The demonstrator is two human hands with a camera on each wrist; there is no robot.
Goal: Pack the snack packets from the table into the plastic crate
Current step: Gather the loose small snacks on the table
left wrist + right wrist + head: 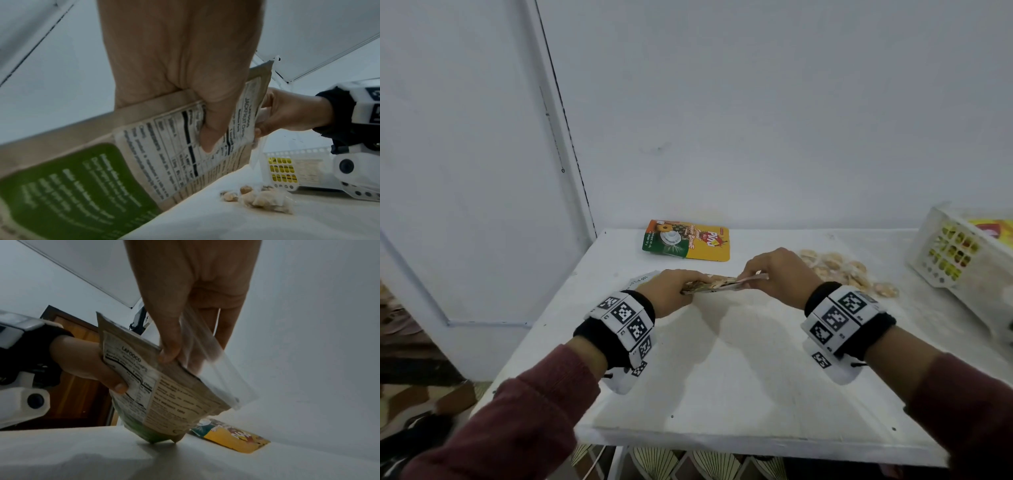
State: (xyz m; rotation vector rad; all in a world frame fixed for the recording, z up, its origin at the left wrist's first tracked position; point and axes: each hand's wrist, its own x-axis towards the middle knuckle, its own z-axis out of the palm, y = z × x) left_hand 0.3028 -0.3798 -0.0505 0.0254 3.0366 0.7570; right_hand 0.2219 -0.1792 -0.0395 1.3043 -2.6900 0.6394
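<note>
A brown kraft snack packet (710, 285) with a nutrition label and a green panel (144, 162) is held between both hands over the white table (739, 370). My left hand (688, 287) grips its left end, thumb pressed on the label (207, 129). My right hand (753, 275) pinches the packet's right corner (164, 386) with its thumb, together with a strip of clear plastic film (218, 369). The packet's lower corner is at the tabletop. The white plastic crate (941, 260) stands at the far right with a yellow packet inside.
A yellow and green packet (686, 240) lies flat by the back wall. A clear bag of round beige snacks (849, 270) lies behind my right hand. A white packet's edge (643, 277) shows behind my left hand. The table's left edge drops to the floor.
</note>
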